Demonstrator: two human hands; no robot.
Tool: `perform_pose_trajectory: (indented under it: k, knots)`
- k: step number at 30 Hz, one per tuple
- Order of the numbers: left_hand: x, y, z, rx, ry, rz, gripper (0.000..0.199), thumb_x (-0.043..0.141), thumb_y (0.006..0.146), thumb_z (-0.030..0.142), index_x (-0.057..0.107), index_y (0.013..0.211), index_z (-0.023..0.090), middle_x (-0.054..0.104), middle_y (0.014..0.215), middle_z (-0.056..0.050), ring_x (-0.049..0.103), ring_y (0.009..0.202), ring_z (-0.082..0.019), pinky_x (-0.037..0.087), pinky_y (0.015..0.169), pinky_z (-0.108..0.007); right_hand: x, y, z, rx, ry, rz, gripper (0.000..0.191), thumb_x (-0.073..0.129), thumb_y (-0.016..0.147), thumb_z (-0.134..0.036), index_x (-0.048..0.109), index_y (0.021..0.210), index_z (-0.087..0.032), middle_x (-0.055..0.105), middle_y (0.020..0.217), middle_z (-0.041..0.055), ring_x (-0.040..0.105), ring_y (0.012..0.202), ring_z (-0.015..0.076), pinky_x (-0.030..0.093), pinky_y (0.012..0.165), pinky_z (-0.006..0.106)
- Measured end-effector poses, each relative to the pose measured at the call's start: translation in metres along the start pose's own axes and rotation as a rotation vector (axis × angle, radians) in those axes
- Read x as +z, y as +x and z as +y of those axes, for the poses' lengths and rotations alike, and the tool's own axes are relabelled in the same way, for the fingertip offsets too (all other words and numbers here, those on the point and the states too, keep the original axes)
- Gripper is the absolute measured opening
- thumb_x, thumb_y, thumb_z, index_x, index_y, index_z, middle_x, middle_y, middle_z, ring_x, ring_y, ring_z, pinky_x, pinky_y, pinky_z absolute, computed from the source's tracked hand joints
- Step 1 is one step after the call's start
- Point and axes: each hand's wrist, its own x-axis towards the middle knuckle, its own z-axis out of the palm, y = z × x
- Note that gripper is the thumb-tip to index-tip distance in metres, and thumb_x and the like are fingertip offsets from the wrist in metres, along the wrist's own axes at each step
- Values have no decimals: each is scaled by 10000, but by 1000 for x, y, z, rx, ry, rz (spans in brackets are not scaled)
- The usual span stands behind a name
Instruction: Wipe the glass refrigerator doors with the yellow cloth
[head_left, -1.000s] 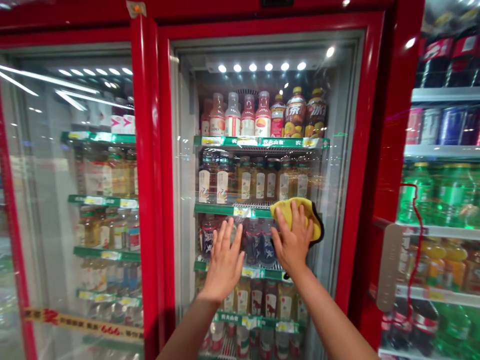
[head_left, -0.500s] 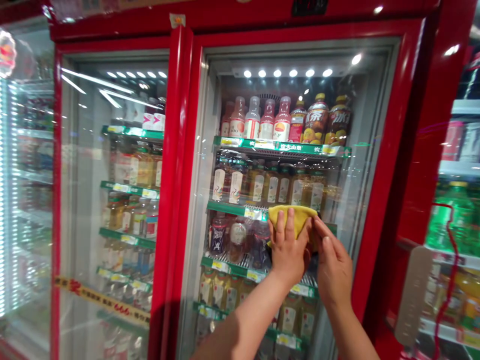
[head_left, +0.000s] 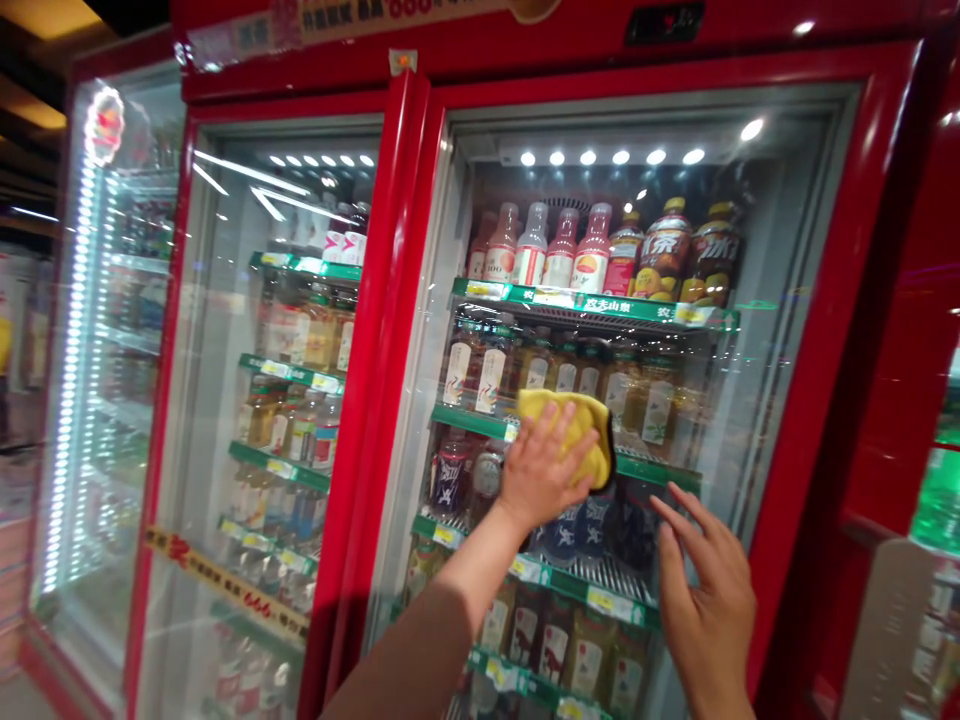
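Observation:
A folded yellow cloth (head_left: 598, 425) with a dark edge lies against the glass door (head_left: 780, 250) of a red drinks fridge. My left hand (head_left: 547, 465) holds it to the pane, palm down with the fingers spread over the cloth. To the right and lower, my right hand (head_left: 709, 590) is open and holds nothing. Its fingers are apart and point up toward the glass; whether they touch it I cannot tell. Behind the pane, bottles (head_left: 562, 530) with dark labels stand on a shelf partly covered by my left hand.
A red door frame (head_left: 382, 330) divides this door from a second glass door (head_left: 217, 420) on the left. Farther left stands another lit fridge (head_left: 105, 400). A beige handle-like panel (head_left: 889, 630) is at the lower right. Shelves of bottles (head_left: 559, 250) fill the fridge behind the glass.
The hands have separated: my right hand has left the cloth and dropped to the right. My left hand has kept the cloth, now flatter and more spread out. The view has shifted left.

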Motion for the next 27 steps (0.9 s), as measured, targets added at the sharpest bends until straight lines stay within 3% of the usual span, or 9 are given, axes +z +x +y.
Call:
perform_pose_trajectory:
  k: [2,5,9,12,16,20,23,25,27]
  knots:
    - [-5,-3,-12,-165,16,23,558,624,894,398,539,1438,311,340,1647,-62,211,1553,-311,190,1247,-537,-2,1,3,-66,-34,-34,333,500,997,-417,741,1121,-224,688,1292,121,611,1226,302,454,1037,517]
    - [-7,-36,1,-223,20,90,561,662,862,371,568,1410,302,272,1672,-88,204,1546,-362,227,1217,-591,-6,-3,4,-81,-39,-15,310,513,1003,-388,730,1132,-208,691,1278,124,620,1208,288,462,1018,479]
    - [-3,-67,32,53,-42,14,779,675,772,654,515,1461,328,344,1639,-109,222,1540,-362,162,1238,-553,-2,-6,1,-70,-31,13,305,511,1010,-374,722,1135,-192,701,1250,128,627,1182,282,459,1004,459]
    - [-3,-42,20,178,-9,-76,814,684,765,661,469,1490,360,405,1611,-74,249,1536,-324,100,1259,-519,3,-5,1,-110,-41,-31,308,499,1016,-376,721,1138,-200,688,1277,123,613,1205,289,449,1012,465]
    - [-10,-12,-19,-91,44,-20,754,721,770,612,525,1449,349,395,1614,-78,208,1543,-365,100,1249,-596,4,-11,7,-130,-19,-44,290,510,1016,-365,714,1144,-202,684,1277,118,615,1197,277,445,1004,439]
    - [-11,-52,-8,-301,92,46,715,726,802,526,538,1443,273,333,1634,-141,177,1546,-393,122,1235,-639,1,-23,14,-134,-2,-35,274,526,1013,-359,712,1140,-203,690,1255,114,625,1165,262,447,979,403]
    - [-7,-82,19,-140,68,-45,830,736,721,659,540,1439,292,358,1626,-123,197,1540,-398,80,1251,-622,2,-24,12,-124,20,-29,261,534,1009,-341,710,1149,-208,693,1250,109,628,1162,259,445,981,399]
    - [-7,-77,22,1,64,-116,840,730,709,685,532,1442,326,397,1611,-92,227,1536,-370,65,1264,-595,5,-21,7,-114,40,-35,258,531,1008,-329,708,1156,-212,692,1258,109,624,1177,266,444,991,410]
    - [-10,-53,8,42,64,-141,805,744,727,639,524,1443,345,389,1620,-67,239,1536,-346,72,1267,-586,9,-18,0,-112,63,-43,257,528,1007,-316,706,1162,-216,687,1270,109,621,1192,273,446,997,421]
